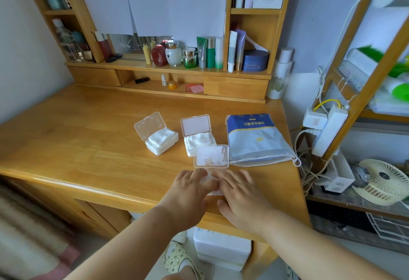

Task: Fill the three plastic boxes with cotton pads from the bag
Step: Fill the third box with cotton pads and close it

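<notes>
Three clear plastic boxes stand on the wooden desk [88, 147], all with lids up. The left box [160, 140] and the middle box [199, 140] hold white cotton pads. The nearest box [211, 177] sits by the desk's front edge, its lid [211, 156] upright. My left hand [190, 193] and my right hand [239, 193] lie over it with straight fingers pressing down on the white pads inside. The blue and grey drawstring bag [256, 140] lies flat to the right of the boxes.
A shelf unit at the back carries cosmetic bottles and jars [192, 55]. A white bottle [280, 74] stands at the back right corner. Beyond the desk's right edge are a power strip [327, 131], cables and a small fan [385, 182].
</notes>
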Motion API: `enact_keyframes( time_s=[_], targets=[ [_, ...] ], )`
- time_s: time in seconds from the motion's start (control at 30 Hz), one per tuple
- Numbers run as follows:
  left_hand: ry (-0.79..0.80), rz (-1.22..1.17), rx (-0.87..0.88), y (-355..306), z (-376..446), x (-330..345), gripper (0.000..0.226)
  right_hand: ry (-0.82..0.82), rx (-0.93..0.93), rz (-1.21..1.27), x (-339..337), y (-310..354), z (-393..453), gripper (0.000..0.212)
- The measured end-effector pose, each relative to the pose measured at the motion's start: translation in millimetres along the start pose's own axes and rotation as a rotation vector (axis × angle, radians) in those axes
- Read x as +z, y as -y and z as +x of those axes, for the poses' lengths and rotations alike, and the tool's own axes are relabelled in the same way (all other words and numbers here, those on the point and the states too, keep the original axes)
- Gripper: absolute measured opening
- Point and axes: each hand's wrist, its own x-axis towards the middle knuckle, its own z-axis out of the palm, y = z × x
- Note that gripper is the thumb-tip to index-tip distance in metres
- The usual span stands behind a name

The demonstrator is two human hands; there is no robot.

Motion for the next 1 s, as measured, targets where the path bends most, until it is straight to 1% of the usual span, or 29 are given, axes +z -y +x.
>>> enact_keyframes(
  time_s=[0.1, 0.13, 0.17, 0.23, 0.3, 0.37, 0.4, 0.47, 0.57, 0.63, 0.73, 0.8, 0.87, 0.93, 1.0],
  targets=[
    [0.01, -0.015, -0.011, -0.9, 1.6, -3.3, 0.04, 0.051, -0.005, 0.014, -3.1, -1.3, 0.4, 0.055],
    [-0.002, -0.027, -0.022, -1.8, -0.2, -1.1, 0.039, 0.062, -0.012, 0.054, -2.9, -0.5, 1.1, 0.055],
    [-0.034, -0.041, -0.025, -5.3, 0.1, -4.0, 0.037, 0.034, -0.015, 0.126, -8.9, -1.1, -0.6, 0.055],
    [-0.077, -0.093, -0.063, -9.6, -1.6, -8.1, 0.031, -0.074, 0.027, 0.401, -14.9, 3.4, -1.8, 0.055],
    [-0.118, -0.13, -0.097, -12.6, -3.2, -13.2, 0.023, -0.219, 0.156, 0.67, -20.0, 4.4, -6.1, 0.05],
    [-0.158, -0.136, -0.104, -12.9, -5.4, -17.5, 0.028, -0.345, 0.299, 0.778, -24.6, -6.2, -15.1, 0.041],
    [-0.17, -0.125, -0.117, -12.1, -7.0, -18.4, 0.031, -0.372, 0.353, 0.778, -26.2, -14.6, -20.5, 0.036],
    [-0.199, -0.09, -0.14, -6.8, -9.7, -17.4, 0.031, -0.375, 0.431, 0.7, -29.5, -35.0, -31.7, 0.026],
    [-0.21, -0.094, -0.179, 2.8, -12.7, -15.7, 0.029, -0.347, 0.487, 0.524, -31.8, -61.0, -41.4, 0.024],
    [-0.228, -0.14, -0.197, 4.3, -12.8, -16.5, 0.025, -0.327, 0.467, 0.39, -31.8, -69.8, -40.1, 0.027],
    [-0.297, -0.204, -0.19, 0.4, -6.7, -22.9, 0.007, -0.326, 0.383, 0.223, -32.8, -74.0, -29.6, 0.032],
    [-0.345, -0.229, -0.163, -5.7, 3.7, -30.1, 0.014, -0.324, 0.331, 0.145, -34.7, -74.3, -20.9, 0.038],
    [-0.375, -0.273, -0.099, -15.4, 20.9, -35.3, 0.016, -0.343, 0.3, 0.108, -39.9, -74.0, -13.2, 0.048],
    [-0.31, -0.318, -0.033, -27.4, 44.3, -36.6, 0.02, -0.383, 0.299, 0.101, -47.3, -74.8, -5.9, 0.057],
    [-0.211, -0.275, 0.006, -38.1, 70.5, -33.8, 0.029, -0.415, 0.287, 0.074, -55.7, -77.4, 0.5, 0.06]
  ],
)
